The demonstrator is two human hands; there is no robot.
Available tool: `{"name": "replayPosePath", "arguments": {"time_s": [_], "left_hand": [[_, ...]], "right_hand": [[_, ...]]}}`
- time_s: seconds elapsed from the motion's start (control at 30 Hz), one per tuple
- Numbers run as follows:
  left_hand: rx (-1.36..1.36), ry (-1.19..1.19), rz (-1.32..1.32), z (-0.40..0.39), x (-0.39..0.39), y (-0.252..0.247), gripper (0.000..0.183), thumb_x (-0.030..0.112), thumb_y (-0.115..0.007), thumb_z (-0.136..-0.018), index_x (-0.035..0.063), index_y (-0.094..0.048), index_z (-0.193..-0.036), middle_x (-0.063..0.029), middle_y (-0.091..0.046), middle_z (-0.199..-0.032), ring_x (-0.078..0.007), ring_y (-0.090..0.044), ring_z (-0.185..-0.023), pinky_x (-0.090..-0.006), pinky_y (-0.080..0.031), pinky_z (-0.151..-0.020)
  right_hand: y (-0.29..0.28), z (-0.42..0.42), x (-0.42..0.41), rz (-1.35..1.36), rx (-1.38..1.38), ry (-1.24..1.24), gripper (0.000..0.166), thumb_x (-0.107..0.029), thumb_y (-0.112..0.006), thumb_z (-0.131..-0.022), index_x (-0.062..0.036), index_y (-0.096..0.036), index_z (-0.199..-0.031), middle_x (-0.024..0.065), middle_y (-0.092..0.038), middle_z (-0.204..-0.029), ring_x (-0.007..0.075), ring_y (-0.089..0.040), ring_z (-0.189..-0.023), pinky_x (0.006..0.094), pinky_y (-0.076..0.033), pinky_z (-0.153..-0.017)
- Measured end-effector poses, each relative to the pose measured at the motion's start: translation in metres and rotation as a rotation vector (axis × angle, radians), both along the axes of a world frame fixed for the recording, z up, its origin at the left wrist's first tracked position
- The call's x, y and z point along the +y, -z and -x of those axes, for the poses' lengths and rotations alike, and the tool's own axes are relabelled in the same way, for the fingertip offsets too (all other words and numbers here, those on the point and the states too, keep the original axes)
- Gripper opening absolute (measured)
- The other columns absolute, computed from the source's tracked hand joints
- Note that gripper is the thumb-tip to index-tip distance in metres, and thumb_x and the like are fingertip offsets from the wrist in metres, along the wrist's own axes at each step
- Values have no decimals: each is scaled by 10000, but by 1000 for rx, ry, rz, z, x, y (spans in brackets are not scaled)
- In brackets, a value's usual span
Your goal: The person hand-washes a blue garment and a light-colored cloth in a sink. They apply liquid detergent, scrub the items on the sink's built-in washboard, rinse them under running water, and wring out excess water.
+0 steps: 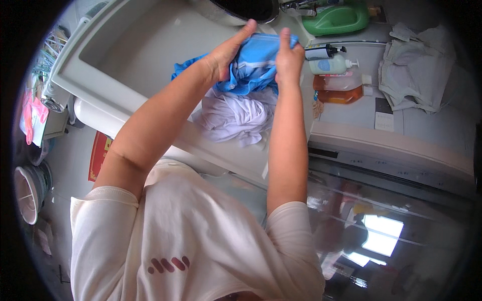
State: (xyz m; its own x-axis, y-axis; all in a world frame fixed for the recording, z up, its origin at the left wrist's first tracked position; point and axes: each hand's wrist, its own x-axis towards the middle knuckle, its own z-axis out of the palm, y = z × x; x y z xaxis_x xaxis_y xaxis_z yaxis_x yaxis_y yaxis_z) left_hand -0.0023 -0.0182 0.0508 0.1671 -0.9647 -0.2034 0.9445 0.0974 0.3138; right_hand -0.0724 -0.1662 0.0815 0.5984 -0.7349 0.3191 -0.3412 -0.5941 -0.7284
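Observation:
Both my hands grip a bright blue cloth garment point(260, 50) with white piping, bunched and hanging in folds. My left hand point(228, 54) holds its left side, thumb pointing up and away. At its right edge, my right hand point(290, 62) pinches the fabric between thumb and curled fingers. Part of the blue fabric spreads behind my left wrist over the white laundry sink point(150, 49). Just below the blue garment, a crumpled white cloth point(241, 116) lies on the sink's near, washboard-side part. The fingers under the blue fabric are partly hidden.
A metal basin point(241, 15) with a dark inside stands at the sink's far end. To the right are a green detergent jug point(337, 19), pump bottles point(329, 66), an amber liquid bottle point(339, 96) and a grey-white garment point(418, 69), above a glossy-fronted appliance point(376, 225). A bin point(28, 195) stands left.

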Motion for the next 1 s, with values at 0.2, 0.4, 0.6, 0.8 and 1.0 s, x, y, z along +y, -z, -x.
{"name": "replayPosePath", "arguments": {"time_s": [0.2,0.4,0.6,0.8,1.0], "left_hand": [[-251,-116,-66,1,-18,16,521,412,-673,-836,19,-569,-1162,-143,-650,-1069,-261,-649,-921,-404,-528,-843],[29,-348,-206,-4,-29,29,483,478,-580,-891,10,-597,-1006,-109,-660,-912,-237,-635,-772,-384,-533,-750],[48,-310,-180,18,-41,37,503,479,-540,-910,-13,-622,-978,-80,-633,-822,-181,-567,-707,-328,-469,-652],[-46,-369,424,11,-38,74,528,374,-532,-913,-20,-485,-1262,-135,-624,-1054,-224,-592,-941,-326,-470,-851],[-148,-495,-36,9,-46,68,403,342,-452,-961,5,-572,-1146,-105,-618,-897,-225,-583,-814,-356,-469,-738]], "right_hand": [[-11,16,1,-300,-71,-15,501,-460,-617,-877,32,-615,-975,78,-625,-882,167,-556,-782,306,-448,-712],[-1,26,82,181,210,-140,374,-363,-663,-852,-3,-635,-951,180,-660,-821,267,-645,-764,374,-485,-726],[17,-8,52,603,321,-50,280,-353,-630,-809,-80,-649,-755,155,-637,-680,383,-619,-645,460,-477,-580],[13,-22,57,686,447,-56,246,-340,-645,-777,-97,-666,-750,145,-654,-718,367,-635,-685,452,-489,-618],[25,-16,76,793,322,-229,252,-331,-610,-816,-98,-677,-745,159,-659,-743,385,-638,-737,459,-490,-695]]}}
